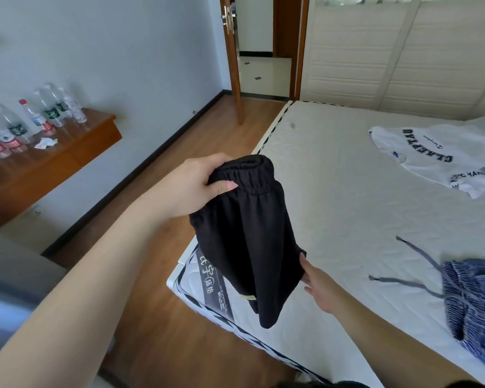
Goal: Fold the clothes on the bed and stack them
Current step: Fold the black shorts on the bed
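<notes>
A pair of black shorts hangs in the air over the near left corner of the bed. My left hand grips its bunched elastic waistband at the top. My right hand reaches under the shorts' lower right edge, its fingers partly hidden behind the fabric. A white T-shirt with black lettering lies spread on the far right of the mattress. Blue striped shorts with grey drawstrings lie crumpled at the right edge.
A wooden shelf on the left wall carries several plastic water bottles. Wooden floor runs along the bed's left side. An open brown door stands at the back, a white wardrobe beyond the bed.
</notes>
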{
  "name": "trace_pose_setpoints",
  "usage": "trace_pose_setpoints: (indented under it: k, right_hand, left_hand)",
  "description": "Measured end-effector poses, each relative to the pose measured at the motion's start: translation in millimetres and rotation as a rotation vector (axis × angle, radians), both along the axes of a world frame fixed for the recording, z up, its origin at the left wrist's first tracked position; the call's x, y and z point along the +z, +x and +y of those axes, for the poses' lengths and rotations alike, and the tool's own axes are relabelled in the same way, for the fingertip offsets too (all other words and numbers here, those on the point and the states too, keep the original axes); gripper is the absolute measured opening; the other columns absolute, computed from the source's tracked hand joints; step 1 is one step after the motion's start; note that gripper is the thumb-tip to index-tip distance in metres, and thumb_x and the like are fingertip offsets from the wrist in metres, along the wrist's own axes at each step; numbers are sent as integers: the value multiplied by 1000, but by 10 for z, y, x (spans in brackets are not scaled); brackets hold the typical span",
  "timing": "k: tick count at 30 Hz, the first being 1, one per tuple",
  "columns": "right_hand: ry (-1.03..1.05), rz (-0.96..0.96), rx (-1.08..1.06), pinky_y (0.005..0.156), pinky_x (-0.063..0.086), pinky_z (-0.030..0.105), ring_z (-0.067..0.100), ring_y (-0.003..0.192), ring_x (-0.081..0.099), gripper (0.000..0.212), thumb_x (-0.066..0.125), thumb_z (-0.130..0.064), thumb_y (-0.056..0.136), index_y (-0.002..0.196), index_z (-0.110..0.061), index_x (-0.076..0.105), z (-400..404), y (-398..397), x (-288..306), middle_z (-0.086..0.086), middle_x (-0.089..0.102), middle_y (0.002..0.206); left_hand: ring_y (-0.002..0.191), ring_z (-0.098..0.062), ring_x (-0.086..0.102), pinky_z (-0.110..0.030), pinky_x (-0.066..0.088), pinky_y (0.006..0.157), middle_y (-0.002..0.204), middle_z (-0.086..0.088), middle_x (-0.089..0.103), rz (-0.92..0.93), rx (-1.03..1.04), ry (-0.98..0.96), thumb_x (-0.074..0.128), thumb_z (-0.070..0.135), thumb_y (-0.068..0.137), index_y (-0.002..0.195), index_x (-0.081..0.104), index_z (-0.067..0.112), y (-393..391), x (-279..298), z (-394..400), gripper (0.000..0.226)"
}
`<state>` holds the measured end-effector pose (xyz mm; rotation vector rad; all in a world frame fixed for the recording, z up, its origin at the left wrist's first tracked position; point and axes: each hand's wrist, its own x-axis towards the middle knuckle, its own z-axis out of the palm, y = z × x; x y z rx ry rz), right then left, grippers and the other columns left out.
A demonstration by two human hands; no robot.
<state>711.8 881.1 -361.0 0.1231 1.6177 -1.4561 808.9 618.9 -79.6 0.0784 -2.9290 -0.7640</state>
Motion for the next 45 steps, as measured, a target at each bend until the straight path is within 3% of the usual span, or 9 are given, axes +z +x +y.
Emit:
trace_pose_setpoints:
  k: [2,5,14,19,23,27,36,41,45]
  right_hand:
    - [-131,39,-19,117,29,39,11,130,51,88,64,-73,74,143,-20,50,-16,-173,58,-7,58,139]
    - [-300,46,-8,111,37,39,16,125,57,51,52,-49,96,134,-15,59,-51,-462,217,1,64,132]
    - [-313,73,-120,79,49,36,23,83,68,3,58,-7,93,96,-6,58,-323,-1309,499,17,62,101]
    - [-362,81,48,85,51,40,26,105,68,38,59,-6,94,127,-23,56,-722,-1378,685,9,70,116]
    - [-327,196,151,94,49,38,19,105,68,35,61,-20,95,130,-27,59,-1112,-1323,773,8,70,114]
    - [-269,293,129,85,43,41,17,93,67,45,80,-42,72,112,-22,71,-1581,-1198,841,7,71,112]
    - [-56,763,111,68,46,8,-5,76,66,9,70,-13,88,86,-21,73,-2920,-726,1066,-13,73,85]
    - [12,945,81,77,47,27,9,85,65,8,68,-22,89,83,-24,72,-3431,-582,1169,-6,69,91]
    - [19,960,67,86,49,35,18,90,66,9,66,-21,92,93,-15,73,-3688,-589,1232,0,72,94]
  left_hand:
    - [97,-3,59,-12,43,78,107,16,64,-13,36,-1,59,37,94,123,55,29,-36,-2,-87,31]
    - [97,2,59,-11,42,79,108,16,64,-45,108,8,59,38,93,121,55,32,-56,-16,-269,29]
    - [99,-2,63,-36,49,93,105,26,66,-81,411,220,51,76,72,107,55,56,309,-336,-959,41]
    - [101,-9,67,-44,50,97,108,13,71,-31,535,417,61,68,74,115,60,42,619,-554,-1274,48]
    - [103,-9,66,-43,49,99,111,10,71,15,592,497,64,49,87,114,62,40,875,-662,-1558,28]
    - [102,-10,67,-42,50,95,109,7,72,39,642,563,60,34,88,109,65,41,1183,-755,-1977,22]
    - [111,-10,63,-44,44,105,113,9,70,-27,647,625,61,35,88,122,59,30,1924,-1014,-3303,34]
    - [108,-13,65,-42,47,100,111,7,71,0,641,679,70,57,79,107,65,45,2090,-974,-3885,31]
    - [110,-18,64,-49,46,103,113,6,71,24,657,703,63,43,83,115,62,35,2019,-986,-4223,33]
